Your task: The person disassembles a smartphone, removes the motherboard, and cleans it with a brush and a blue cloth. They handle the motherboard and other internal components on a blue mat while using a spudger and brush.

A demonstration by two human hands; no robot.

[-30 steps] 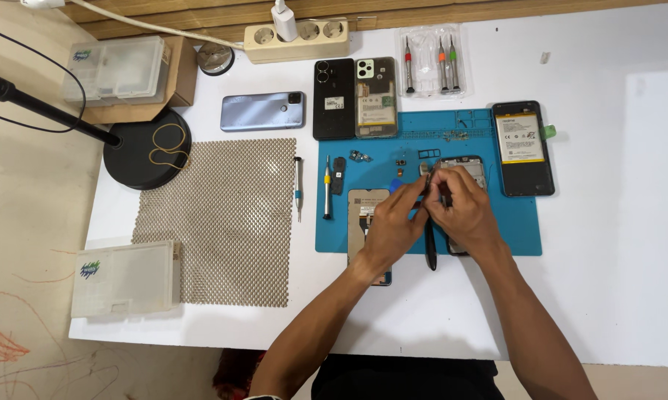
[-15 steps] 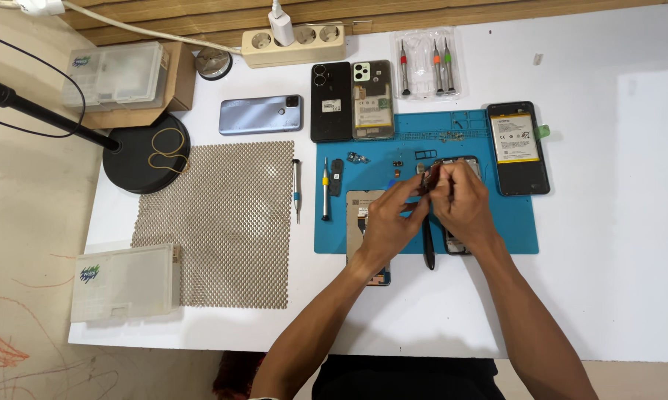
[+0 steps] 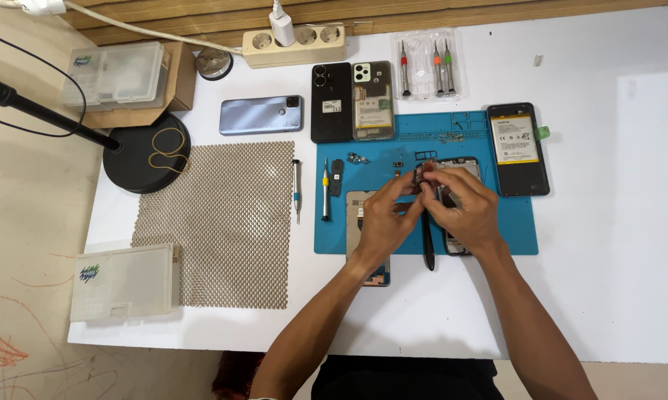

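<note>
The left hand (image 3: 382, 222) and right hand (image 3: 463, 211) pinch a small dark flat phone part (image 3: 421, 176) together above the blue rubber work mat (image 3: 334, 237); it looks light, thin and fragile, best held by its edges.

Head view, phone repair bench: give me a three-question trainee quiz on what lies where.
1. True or false: both hands, left hand and right hand, are over the blue work mat.
2. Which lies on the white table just left of the mat? A) mesh mat B) power strip C) packet of screwdrivers
3. Fill in: the rubber band lies on the round black ____.

Key: 1 true. 2 A. 3 stand base.
</note>
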